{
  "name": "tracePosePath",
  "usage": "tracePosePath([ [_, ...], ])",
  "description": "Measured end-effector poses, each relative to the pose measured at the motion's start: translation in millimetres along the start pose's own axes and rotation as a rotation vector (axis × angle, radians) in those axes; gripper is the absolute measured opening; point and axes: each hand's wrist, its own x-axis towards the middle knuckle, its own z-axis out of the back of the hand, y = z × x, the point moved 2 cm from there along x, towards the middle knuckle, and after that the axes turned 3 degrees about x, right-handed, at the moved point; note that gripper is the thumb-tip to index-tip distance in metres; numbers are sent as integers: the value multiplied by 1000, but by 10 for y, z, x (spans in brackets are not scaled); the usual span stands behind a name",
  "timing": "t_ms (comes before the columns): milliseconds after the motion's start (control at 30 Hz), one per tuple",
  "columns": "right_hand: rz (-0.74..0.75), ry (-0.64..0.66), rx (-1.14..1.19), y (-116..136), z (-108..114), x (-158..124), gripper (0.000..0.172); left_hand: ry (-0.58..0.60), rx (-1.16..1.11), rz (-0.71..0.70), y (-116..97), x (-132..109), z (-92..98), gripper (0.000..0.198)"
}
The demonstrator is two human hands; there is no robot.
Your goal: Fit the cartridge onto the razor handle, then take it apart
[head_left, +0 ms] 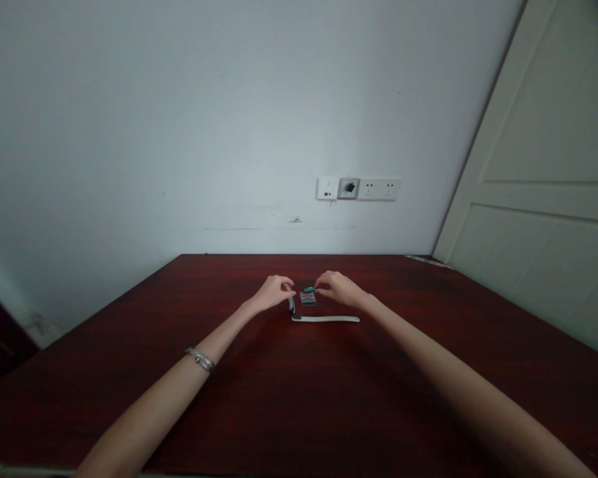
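Fingers (288,287) of the left hand (274,292) close in a pinch on the upper end of a slim, light-grey, strap-like band (329,319) with a dark section at its bend. From my remote position I view the band as an angled shape: one leg runs from the bend up to the left hand, and the other extends to the right along the dark red-brown wooden table (259,411). The right hand (337,287) grasps a small, thin, green piece (309,289) at the far edge of a small, clear, rectangular, plastic-looking case (307,299). I cannot tell whether the green piece touches the case. The case sits on the table between the two hands, beyond the band's longer leg and just right of the leg held by the left hand. A silver-coloured metal bracelet (200,360) encircles the left wrist. Behind the table, I observe a pale wall (179,133) carrying a row of white socket plates (379,189), with one grey-framed unit (348,188) among them. A pale panelled door (553,166) stands at the right.
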Motion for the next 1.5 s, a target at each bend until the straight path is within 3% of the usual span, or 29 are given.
tracePosePath([
  [167,-91,128,2,-107,-72,76,17,32,218,-111,53,37,-46,32],
  [467,-171,253,-8,-122,-140,159,20,89,302,-172,46,114,-115,42],
  [1233,-164,234,80,-203,-241,221,17,170,244,-145,-50,152,-218,43],
  [1500,-185,252,120,-247,-273,236,17,192,187,-146,22,187,-261,43],
])
